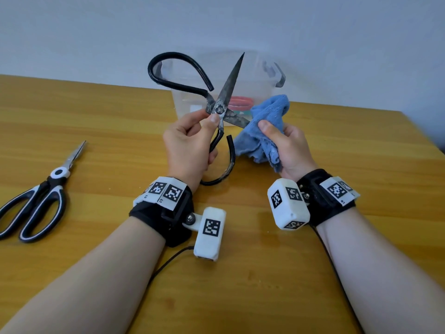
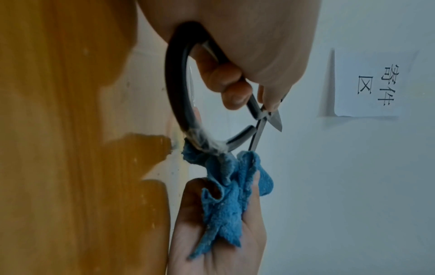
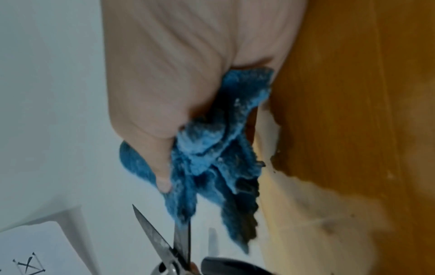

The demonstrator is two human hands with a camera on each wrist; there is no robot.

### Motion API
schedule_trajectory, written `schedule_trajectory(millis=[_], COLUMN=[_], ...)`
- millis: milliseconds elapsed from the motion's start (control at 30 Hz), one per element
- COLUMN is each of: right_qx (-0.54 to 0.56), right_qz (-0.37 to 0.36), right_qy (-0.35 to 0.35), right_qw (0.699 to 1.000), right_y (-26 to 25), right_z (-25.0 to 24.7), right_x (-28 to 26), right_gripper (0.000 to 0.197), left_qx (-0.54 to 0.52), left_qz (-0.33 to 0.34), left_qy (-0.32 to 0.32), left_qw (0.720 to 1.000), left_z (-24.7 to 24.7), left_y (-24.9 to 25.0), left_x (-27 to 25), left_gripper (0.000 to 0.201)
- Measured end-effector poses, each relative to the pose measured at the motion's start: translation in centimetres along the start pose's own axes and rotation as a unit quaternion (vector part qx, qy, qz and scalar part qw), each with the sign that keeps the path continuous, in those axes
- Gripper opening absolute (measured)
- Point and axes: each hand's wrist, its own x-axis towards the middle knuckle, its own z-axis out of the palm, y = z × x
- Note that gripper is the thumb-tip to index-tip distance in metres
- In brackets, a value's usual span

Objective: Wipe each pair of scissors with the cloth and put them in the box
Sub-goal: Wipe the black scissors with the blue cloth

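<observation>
Left hand (image 1: pixel 187 143) grips black scissors (image 1: pixel 220 109); right hand (image 1: pixel 286 145) clutches cloth (image 1: pixel 262 126); clear box (image 1: pixel 226 90) holds red-handled scissors (image 1: pixel 240 103)

My yellow-brown wooden desk (image 1: pixel 96 112) stands against a plain pale wall (image 1: pixel 96 32); a white paper sign (image 2: pixel 369 83) with black characters hangs there.
</observation>
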Motion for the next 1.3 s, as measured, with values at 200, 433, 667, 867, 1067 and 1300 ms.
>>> schedule_trajectory(millis=[200,433,667,867,1067,1300], right_qx=[0.143,0.166,0.039,0.020,0.081,0.125], right_qz=[-0.016,0.017,0.035,0.042,0.032,0.018], right_qy=[0.132,-0.076,-0.125,-0.109,-0.063,0.010], right_qw=[0.981,0.983,0.991,0.993,0.994,0.992], right_y=[-0.5,-0.8,-0.1,-0.1,-0.3,-0.7], right_z=[-1.7,-0.8,0.1,0.0,-0.1,-0.2], right_x=[1.1,0.8,-0.3,-0.2,-0.2,-0.1], right_gripper=[0.025,0.053,0.027,0.032,0.004,0.006], left_qx=[-0.014,0.029,0.089,0.110,0.118,0.126], left_qz=[-0.012,0.002,0.029,0.006,-0.005,-0.022], left_qy=[0.000,-0.155,-0.220,-0.272,-0.306,-0.258], left_qw=[1.000,0.988,0.971,0.956,0.945,0.958], left_z=[-0.5,-0.4,-0.6,-0.6,-0.1,0.3], left_y=[-0.3,-0.7,-0.8,-0.6,-0.6,-0.9], left_x=[0.5,0.1,0.0,-0.1,-0.5,-0.6], left_gripper=[0.020,0.016,0.017,0.018,0.018,0.024])
